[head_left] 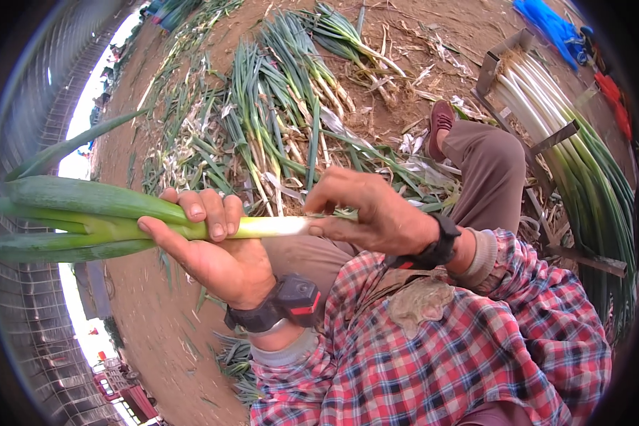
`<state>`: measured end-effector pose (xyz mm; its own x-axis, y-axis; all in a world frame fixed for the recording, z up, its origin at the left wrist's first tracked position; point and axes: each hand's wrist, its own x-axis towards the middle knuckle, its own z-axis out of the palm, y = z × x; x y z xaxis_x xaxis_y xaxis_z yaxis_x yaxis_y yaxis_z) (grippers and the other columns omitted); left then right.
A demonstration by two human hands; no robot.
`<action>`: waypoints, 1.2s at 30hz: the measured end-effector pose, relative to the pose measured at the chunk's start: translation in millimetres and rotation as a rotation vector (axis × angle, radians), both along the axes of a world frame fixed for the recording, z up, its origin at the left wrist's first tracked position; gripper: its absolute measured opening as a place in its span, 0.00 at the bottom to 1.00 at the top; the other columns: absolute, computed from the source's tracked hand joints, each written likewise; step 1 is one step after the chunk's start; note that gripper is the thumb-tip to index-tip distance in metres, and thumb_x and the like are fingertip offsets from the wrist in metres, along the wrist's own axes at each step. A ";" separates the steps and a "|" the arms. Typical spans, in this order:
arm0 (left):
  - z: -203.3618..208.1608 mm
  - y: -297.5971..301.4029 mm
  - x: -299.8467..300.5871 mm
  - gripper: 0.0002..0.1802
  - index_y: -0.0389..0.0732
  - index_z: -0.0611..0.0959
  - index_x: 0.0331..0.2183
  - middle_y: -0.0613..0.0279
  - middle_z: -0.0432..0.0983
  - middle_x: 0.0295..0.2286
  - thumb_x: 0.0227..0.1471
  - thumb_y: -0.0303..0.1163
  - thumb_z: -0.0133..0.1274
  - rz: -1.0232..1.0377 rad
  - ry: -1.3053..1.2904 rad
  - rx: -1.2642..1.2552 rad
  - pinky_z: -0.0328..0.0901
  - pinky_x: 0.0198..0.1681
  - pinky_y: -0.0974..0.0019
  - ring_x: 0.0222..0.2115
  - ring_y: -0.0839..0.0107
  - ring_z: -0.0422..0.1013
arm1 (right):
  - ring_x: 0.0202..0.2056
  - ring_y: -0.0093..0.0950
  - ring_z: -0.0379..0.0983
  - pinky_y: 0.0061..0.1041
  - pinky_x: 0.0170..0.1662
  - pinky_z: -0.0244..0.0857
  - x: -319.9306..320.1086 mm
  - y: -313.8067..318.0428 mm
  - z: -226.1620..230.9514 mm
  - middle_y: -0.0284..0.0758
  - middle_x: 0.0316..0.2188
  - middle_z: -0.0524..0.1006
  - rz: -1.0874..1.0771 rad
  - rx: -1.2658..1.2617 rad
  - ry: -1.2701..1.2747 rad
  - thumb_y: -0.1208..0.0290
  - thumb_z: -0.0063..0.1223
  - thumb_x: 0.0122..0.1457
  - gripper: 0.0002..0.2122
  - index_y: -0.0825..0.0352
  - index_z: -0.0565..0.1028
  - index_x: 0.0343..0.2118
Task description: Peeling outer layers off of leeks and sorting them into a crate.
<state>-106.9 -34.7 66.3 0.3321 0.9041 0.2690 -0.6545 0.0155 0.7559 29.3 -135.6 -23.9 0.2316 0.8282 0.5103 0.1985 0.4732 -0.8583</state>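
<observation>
A thick green onion (266,227) lies across in front of me, green leaves to the left and pale stem to the right. My left hand (216,245) is closed around it, palm up, where the leaves meet the stem. At the white end, the thumb and curled fingers of my right hand (369,213) pinch the tip and hide it. Part of the right hand is slightly blurred. Below it, a pale, dirty rag-like patch (420,305) rests on the plaid cloth over my lap.
Untrimmed green onions (270,106) lie in piles on the dirt ahead, among peeled leaf scraps (405,170). At the right, a metal rack (555,136) holds a stack of cleaned green onions (582,170). A blue plastic bag (552,28) and a red one (613,103) lie beyond.
</observation>
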 end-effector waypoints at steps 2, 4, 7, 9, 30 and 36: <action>1.8 -1.5 1.1 0.21 0.39 0.71 0.38 0.70 0.62 0.20 0.61 0.49 0.44 -0.006 -0.001 0.009 0.53 0.18 0.77 0.16 0.81 0.55 | 0.32 0.31 0.69 0.29 0.34 0.62 -6.7 -0.5 0.3 0.34 0.26 0.70 0.036 -0.022 0.002 0.73 0.58 0.55 0.06 0.67 0.73 0.33; 3.5 -1.2 0.5 0.21 0.39 0.71 0.39 0.69 0.63 0.20 0.61 0.49 0.44 -0.078 -0.035 0.011 0.52 0.17 0.77 0.16 0.82 0.55 | 0.31 0.33 0.69 0.30 0.34 0.62 -8.3 -1.3 -0.7 0.35 0.27 0.70 0.017 -0.006 -0.005 0.74 0.58 0.55 0.05 0.66 0.73 0.31; 4.2 -4.3 1.9 0.21 0.38 0.71 0.39 0.69 0.62 0.20 0.62 0.49 0.43 -0.120 -0.058 0.035 0.52 0.17 0.78 0.16 0.82 0.54 | 0.30 0.33 0.69 0.29 0.34 0.62 -8.0 -2.1 -1.3 0.36 0.27 0.70 -0.040 0.091 -0.105 0.74 0.58 0.55 0.06 0.66 0.71 0.30; 1.8 -4.1 -0.5 0.21 0.38 0.71 0.40 0.69 0.61 0.20 0.62 0.49 0.42 -0.169 -0.070 0.047 0.52 0.17 0.78 0.16 0.82 0.54 | 0.28 0.39 0.67 0.33 0.30 0.60 -9.6 -1.2 1.5 0.38 0.24 0.67 -0.079 0.168 -0.194 0.73 0.55 0.55 0.06 0.66 0.68 0.29; 3.4 3.5 -3.2 0.20 0.40 0.67 0.50 0.68 0.65 0.28 0.62 0.42 0.46 0.316 0.179 -0.004 0.58 0.25 0.73 0.22 0.80 0.60 | 0.32 0.36 0.68 0.33 0.35 0.63 -9.2 -16.1 -28.0 0.36 0.28 0.69 -0.267 -0.027 -0.337 0.74 0.57 0.52 0.08 0.65 0.74 0.35; 3.8 -4.1 -11.6 0.21 0.40 0.66 0.51 0.68 0.65 0.28 0.62 0.41 0.46 0.335 0.133 -0.012 0.58 0.26 0.73 0.23 0.80 0.60 | 0.30 0.34 0.68 0.32 0.32 0.62 -12.5 -11.0 -33.6 0.35 0.28 0.69 -0.302 0.016 -0.526 0.76 0.58 0.49 0.08 0.65 0.73 0.33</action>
<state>-118.4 -38.8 70.2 0.0486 0.9715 0.2322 -0.5206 -0.1737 0.8359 16.8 -146.5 -57.5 0.1687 0.7562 0.6322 0.7220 0.3418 -0.6015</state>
